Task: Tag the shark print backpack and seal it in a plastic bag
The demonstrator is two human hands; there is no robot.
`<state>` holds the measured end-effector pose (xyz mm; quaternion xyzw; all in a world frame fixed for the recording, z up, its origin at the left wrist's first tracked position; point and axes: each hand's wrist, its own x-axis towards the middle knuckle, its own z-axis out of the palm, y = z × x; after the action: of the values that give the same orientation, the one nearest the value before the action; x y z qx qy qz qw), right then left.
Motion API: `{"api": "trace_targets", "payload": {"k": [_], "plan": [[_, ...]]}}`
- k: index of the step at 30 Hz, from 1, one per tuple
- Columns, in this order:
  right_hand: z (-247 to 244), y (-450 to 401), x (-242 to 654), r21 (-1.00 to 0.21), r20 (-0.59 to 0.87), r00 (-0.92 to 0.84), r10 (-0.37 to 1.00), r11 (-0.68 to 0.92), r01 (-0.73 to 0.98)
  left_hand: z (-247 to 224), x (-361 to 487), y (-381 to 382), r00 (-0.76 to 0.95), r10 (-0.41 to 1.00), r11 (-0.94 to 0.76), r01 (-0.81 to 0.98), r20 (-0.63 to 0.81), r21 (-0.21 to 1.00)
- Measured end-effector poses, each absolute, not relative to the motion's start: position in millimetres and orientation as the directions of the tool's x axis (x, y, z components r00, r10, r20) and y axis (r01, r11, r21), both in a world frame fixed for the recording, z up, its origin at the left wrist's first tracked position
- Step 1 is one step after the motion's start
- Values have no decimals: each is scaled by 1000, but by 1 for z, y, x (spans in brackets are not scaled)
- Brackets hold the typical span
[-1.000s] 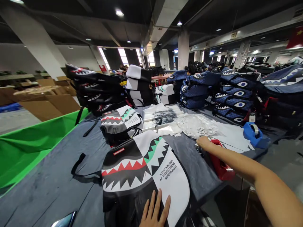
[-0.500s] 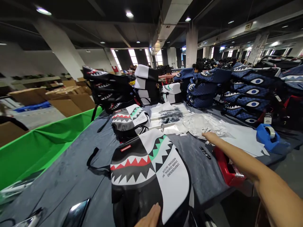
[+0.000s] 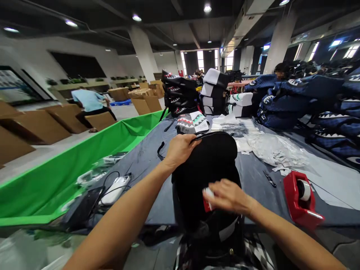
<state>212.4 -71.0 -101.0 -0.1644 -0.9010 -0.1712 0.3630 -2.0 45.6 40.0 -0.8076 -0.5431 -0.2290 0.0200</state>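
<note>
One black backpack (image 3: 208, 165) stands upright at the near edge of a grey-covered table (image 3: 146, 157), its back panel facing the camera. The left hand (image 3: 180, 149) closes on the top handle; the right hand (image 3: 227, 195) pinches a small white-and-red tag (image 3: 208, 195) against the panel. No writing on the tag is legible. One shark-mouth backpack (image 3: 193, 123) lies just behind. One red tape dispenser (image 3: 300, 198) sits to the right, one dark pen-like tool (image 3: 269, 179) beside it, near a heap of clear plastic bags (image 3: 275, 150). Stacks of black, white and blue shark-print backpacks line the far edge, count uncertain. Green cloth (image 3: 70, 168) borders the left side; cardboard boxes (image 3: 56, 123) and one bending person (image 3: 90, 105) occupy the concrete hall
</note>
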Motion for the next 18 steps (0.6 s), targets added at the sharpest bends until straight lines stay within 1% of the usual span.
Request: {"api": "trace_targets", "payload": {"k": [1,2,3,5,6,7,8,9,10,11,12,13,14,15,16,17,18], "plan": [[-99,-60,211,216,721,-668,187,855,472,40,-1,44,314,873,-409,888,372,211],[-96,-50,216,223,741,-647,180,843,489,39,0,41,319,880,-404,892,352,203],[-92,-42,223,212,771,-611,181,831,514,38,0,39,316,888,-393,899,334,195],[-84,-29,241,145,856,-476,201,791,595,36,0,36,291,901,-360,915,321,181],[-80,-22,248,77,896,-374,240,744,663,35,0,36,278,903,-346,922,326,172],[-76,-14,253,-18,921,-253,295,683,730,33,0,36,270,902,-337,928,337,158],[-73,-4,255,-138,924,-124,362,618,774,30,-1,35,267,894,-334,932,359,138],[-71,7,254,-270,899,-7,438,566,779,26,-1,33,276,872,-345,932,405,108],[-70,18,250,-397,848,74,525,535,745,21,0,30,297,821,-373,926,487,64],[-71,29,246,-511,781,121,613,516,688,13,1,25,327,731,-415,910,599,10],[-72,38,240,-605,711,135,690,501,619,2,4,19,373,592,-477,877,715,-62],[-73,45,235,-675,646,121,753,491,550,-12,7,12,431,400,-559,814,809,-157],[-75,49,231,-725,599,105,793,483,490,-29,11,6,484,205,-640,724,851,-258],[-78,51,227,-754,574,94,814,480,448,-49,15,2,572,19,-725,572,820,-383],[-80,51,225,-766,567,97,818,480,427,-71,20,0,659,-153,-806,348,736,-479],[-84,49,224,-766,573,114,812,482,425,-93,25,2,695,-199,-861,213,691,-463],[-87,45,225,-753,589,119,799,488,442,-113,32,6,727,-151,-895,187,670,-404]]}}
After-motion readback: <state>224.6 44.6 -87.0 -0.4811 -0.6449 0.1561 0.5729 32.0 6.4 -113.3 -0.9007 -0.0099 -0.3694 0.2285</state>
